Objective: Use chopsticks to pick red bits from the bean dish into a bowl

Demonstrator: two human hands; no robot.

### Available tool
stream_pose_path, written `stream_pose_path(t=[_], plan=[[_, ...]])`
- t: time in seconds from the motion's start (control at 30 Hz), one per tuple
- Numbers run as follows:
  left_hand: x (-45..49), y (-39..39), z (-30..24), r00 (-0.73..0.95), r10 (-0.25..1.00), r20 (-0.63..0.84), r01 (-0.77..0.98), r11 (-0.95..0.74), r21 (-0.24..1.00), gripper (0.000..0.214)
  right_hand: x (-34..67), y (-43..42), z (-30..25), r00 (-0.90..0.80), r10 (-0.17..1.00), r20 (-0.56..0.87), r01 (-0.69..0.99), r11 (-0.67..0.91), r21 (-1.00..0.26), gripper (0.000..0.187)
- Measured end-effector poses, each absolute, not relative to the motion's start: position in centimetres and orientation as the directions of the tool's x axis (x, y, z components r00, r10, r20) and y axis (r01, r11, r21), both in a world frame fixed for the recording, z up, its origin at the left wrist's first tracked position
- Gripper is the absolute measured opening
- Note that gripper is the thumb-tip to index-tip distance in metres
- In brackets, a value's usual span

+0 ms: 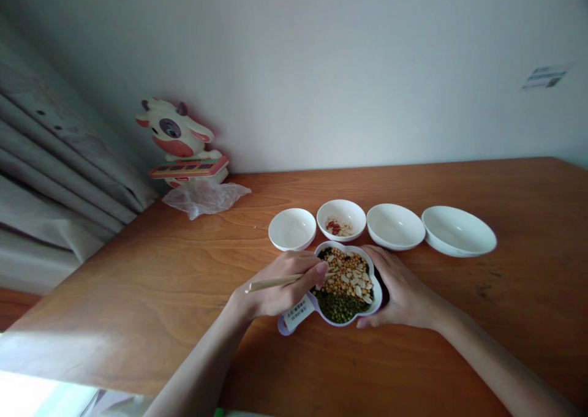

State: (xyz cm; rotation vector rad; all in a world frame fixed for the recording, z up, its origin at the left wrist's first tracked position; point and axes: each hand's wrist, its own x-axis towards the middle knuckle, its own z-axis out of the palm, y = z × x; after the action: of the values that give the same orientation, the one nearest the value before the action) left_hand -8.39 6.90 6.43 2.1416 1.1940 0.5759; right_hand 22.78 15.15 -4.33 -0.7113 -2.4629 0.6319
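Note:
My left hand is closed around wooden chopsticks, whose tips reach into a lilac-and-white lobed bowl with a labelled handle. Inside it lie yellow soybeans, pale peanut halves, green mung beans and some dark beans along the edge. Whether the tips pinch anything is too small to tell. From the right side, my right hand grips this bowl, thumb near and fingers on the far side. Just beyond stands a white bowl with peanut pieces, some with red skin.
Other white bowls stand in that row: one at its left end, two to its right. At the table's back left are a cow-shaped toy keyboard and a clear plastic bag. A curtain hangs at left.

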Motion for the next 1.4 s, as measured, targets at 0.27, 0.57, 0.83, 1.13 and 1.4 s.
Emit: stream_pose_path(t=[0.27,0.57,0.83,1.13,1.4], plan=[[-7.9,7.2,5.7,0.470,0.866,0.167,0.565,-0.441,0.697,0.051,23.0,15.2,-5.2,-0.724,0.592,0.353,0.375,0.768,-0.519,0.151],[-7.8,7.0,5.2,0.551,0.781,0.293,0.567,-0.608,0.556,0.052,22.5,15.1,-4.2,-0.732,0.592,0.336,0.357,0.755,-0.551,0.143],[-7.6,7.4,5.0,0.642,0.691,0.331,0.578,-0.720,0.384,0.053,22.4,15.1,-3.7,-0.736,0.576,0.355,0.340,0.768,-0.543,0.139],[-7.8,7.5,4.1,0.627,0.672,0.394,0.547,-0.740,0.391,0.054,22.4,15.1,-4.0,-0.728,0.596,0.339,0.355,0.750,-0.558,0.141],[-7.8,7.4,4.5,0.655,0.667,0.356,0.570,-0.745,0.347,0.053,22.3,15.1,-3.7,-0.732,0.601,0.321,0.352,0.737,-0.577,0.141]])
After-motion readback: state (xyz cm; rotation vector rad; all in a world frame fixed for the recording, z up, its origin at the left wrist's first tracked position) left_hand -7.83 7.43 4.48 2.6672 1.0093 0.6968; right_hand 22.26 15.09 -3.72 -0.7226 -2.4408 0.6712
